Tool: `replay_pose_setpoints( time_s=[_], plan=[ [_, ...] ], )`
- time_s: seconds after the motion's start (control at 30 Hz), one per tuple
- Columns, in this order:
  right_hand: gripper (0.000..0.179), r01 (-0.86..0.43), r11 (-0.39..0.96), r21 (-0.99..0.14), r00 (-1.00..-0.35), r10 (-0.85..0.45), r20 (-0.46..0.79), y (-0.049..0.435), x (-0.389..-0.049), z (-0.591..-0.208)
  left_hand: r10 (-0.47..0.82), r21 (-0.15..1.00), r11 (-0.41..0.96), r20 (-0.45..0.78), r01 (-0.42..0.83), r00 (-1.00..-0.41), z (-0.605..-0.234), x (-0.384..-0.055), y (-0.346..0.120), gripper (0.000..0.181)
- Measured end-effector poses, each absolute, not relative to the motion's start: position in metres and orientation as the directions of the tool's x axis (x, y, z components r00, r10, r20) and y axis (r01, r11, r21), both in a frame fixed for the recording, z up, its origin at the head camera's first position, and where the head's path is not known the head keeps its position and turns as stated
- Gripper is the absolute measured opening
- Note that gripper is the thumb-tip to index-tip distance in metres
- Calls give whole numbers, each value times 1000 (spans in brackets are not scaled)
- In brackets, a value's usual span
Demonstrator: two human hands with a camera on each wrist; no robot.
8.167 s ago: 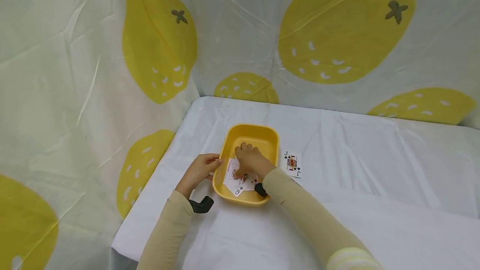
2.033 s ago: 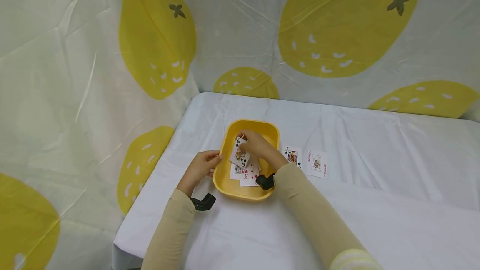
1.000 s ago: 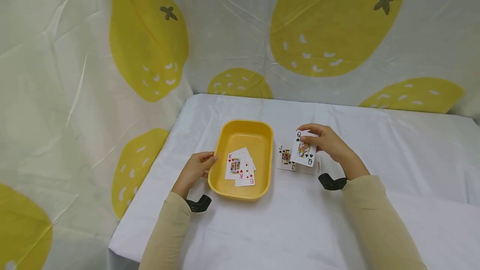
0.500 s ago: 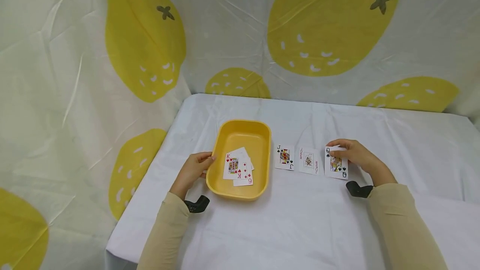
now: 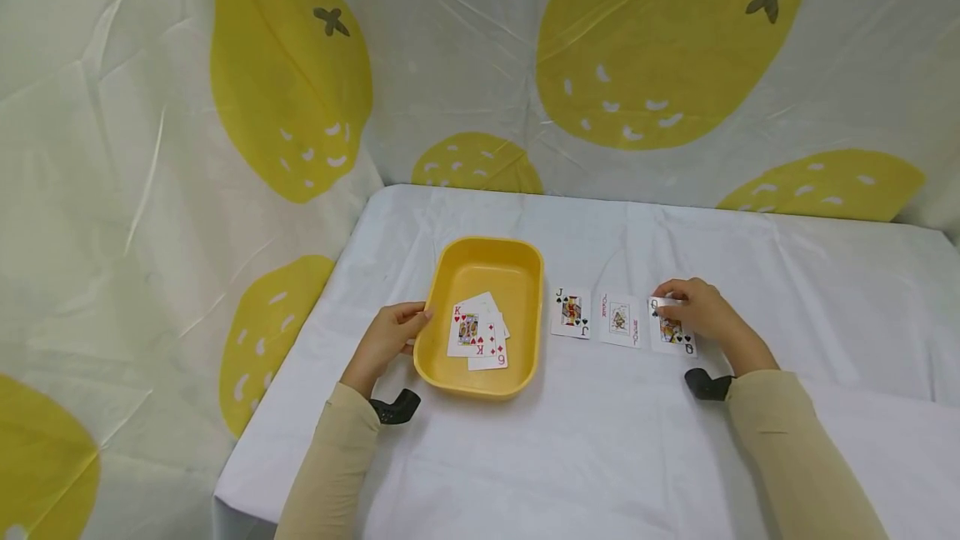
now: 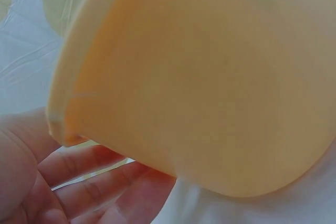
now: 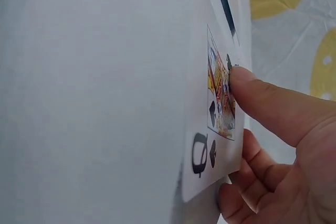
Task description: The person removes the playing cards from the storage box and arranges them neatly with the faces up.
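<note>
In the head view my left hand [image 5: 381, 346] holds the left rim of a yellow plastic tray [image 5: 491, 280]. The left wrist view shows its thumb at the rim and its fingers beneath the tray wall [image 6: 210, 77]. Inside the tray lie several playing cards, with a king of hearts [image 5: 467, 330] on top and a 6 of diamonds [image 5: 489, 362] partly covered. At the right, my right hand [image 5: 705, 313] pinches a queen of spades [image 5: 673, 337] down at the table. In the right wrist view the thumb presses the queen's face [image 7: 223, 98] and the other fingers are at its edge.
A jack of spades [image 5: 572, 312] and a joker [image 5: 619, 320] lie face up in a row between the tray and the queen. White cloth covers the table [image 5: 540, 457]. Lemon-print curtains [image 5: 465, 65] hang behind and at the left.
The joker and then the queen of spades have left the tray for the row beside the jack. My right hand carried the queen rightward and down. My left hand stays at the tray.
</note>
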State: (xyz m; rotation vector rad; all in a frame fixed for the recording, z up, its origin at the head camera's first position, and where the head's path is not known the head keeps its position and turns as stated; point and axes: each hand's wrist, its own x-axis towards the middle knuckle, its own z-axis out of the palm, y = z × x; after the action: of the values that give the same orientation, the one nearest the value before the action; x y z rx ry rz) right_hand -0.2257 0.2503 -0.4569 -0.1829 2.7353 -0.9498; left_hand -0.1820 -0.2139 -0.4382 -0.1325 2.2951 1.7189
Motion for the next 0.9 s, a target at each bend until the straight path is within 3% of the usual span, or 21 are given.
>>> replay_pose_setpoints(
  time_s=[0.47,0.9],
  plan=[
    [39,-76,839,-538,-963,-202,-178,242,-227,-442,83,924,303,-268,-232,-960,-439,-183,-213,41],
    [45,-256,755,-603,-936,-350,-41,177,-232,-394,103,939,271,-245,-209,-964,-446,-185,-215,41]
  ],
)
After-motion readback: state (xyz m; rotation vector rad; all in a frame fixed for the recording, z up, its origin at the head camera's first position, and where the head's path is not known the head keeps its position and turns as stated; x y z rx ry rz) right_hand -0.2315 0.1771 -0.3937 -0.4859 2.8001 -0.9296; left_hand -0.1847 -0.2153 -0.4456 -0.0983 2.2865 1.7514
